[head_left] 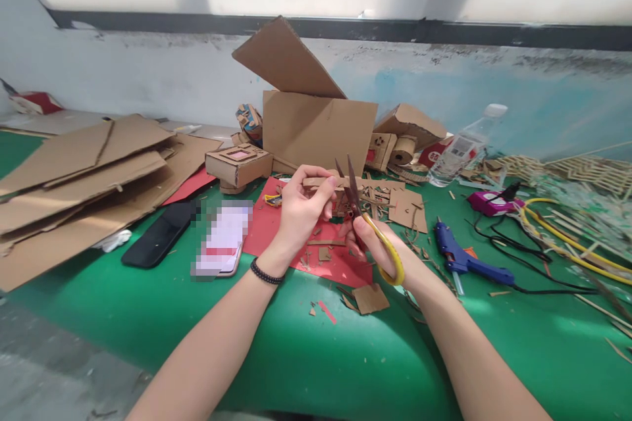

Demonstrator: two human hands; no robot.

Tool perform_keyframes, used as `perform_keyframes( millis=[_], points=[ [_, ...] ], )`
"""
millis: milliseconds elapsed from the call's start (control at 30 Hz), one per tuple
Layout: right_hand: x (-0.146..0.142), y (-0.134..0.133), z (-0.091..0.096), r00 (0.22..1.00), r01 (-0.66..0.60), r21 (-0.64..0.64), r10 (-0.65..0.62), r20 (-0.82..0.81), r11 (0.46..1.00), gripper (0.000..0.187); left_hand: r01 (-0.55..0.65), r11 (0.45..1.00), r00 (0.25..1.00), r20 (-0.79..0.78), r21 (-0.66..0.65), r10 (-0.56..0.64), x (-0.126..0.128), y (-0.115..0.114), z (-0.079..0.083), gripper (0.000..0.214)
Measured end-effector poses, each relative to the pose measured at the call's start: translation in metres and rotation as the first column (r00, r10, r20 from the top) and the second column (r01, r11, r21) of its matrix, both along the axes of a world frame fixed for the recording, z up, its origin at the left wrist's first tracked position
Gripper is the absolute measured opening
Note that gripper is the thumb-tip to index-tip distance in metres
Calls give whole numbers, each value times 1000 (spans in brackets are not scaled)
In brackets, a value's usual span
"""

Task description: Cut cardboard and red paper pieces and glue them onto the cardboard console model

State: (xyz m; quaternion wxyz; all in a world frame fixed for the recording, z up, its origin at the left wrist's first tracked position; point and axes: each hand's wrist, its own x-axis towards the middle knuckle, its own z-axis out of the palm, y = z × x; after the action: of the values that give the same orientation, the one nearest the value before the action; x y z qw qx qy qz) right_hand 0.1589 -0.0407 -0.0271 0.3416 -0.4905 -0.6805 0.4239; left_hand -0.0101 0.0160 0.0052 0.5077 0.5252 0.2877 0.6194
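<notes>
My left hand (302, 210) pinches a small strip of cardboard (320, 181) over the green table. My right hand (372, 243) grips yellow-handled scissors (368, 220). Their dark blades stand apart, pointing up beside the strip. Below both hands lies a red sheet (340, 262) littered with cardboard scraps. A black bead bracelet sits on my left wrist.
Flat cardboard sheets (83, 177) pile at the left. A black phone (158, 233) and a second phone (223, 240) lie near them. Cardboard boxes (316, 125) stand behind the hands. A blue glue gun (464, 258), cables, a plastic bottle (461, 148) and wooden sticks fill the right.
</notes>
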Motion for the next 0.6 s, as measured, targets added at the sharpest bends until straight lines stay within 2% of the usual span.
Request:
perform_keyframes(
  millis=[600],
  points=[
    [-4,-2,10,998,31,-15,-30,61,999,70,-2,1000,1000,-14,-10,2,0,-1,0,28]
  ],
)
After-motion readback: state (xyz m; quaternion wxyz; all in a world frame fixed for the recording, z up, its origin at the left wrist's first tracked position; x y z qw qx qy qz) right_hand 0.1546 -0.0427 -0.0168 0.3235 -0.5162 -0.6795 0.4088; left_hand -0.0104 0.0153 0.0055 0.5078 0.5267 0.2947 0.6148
